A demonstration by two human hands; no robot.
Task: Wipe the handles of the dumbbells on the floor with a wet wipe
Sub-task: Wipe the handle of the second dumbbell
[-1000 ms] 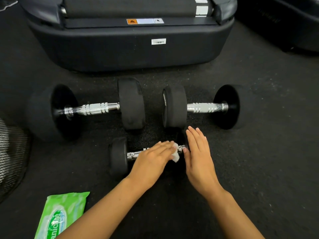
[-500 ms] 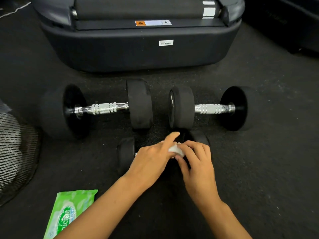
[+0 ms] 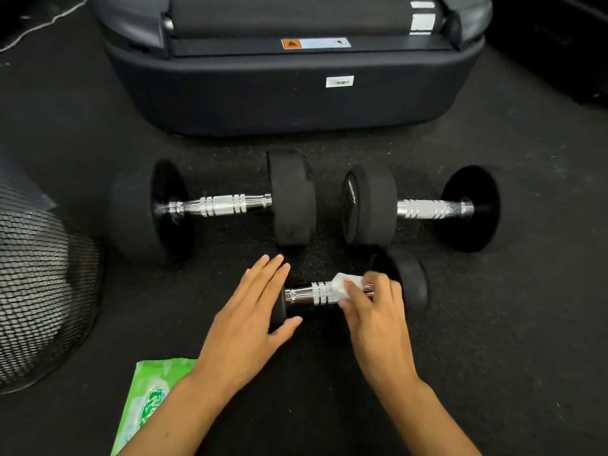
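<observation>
Black rubber floor (image 3: 526,324) carried three dumbbells below a dark machine base (image 3: 296,103) at twelve o'clock. At centre lay the small dumbbell (image 3: 309,294), its handle crosswise. The right hand (image 3: 378,320) pinched a white wet wipe (image 3: 342,286) against that handle, fingers curled around it. The left hand (image 3: 250,317) rested flat on the dumbbell's nine o'clock weight, fingers straight and released. A green wipes packet (image 3: 148,399) lay at seven o'clock.

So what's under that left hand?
The left hand lies flat with straight fingers on the small dumbbell's left weight, covering most of it. Only its black edge shows, beside the chrome handle. The floor beneath is hidden.
</observation>
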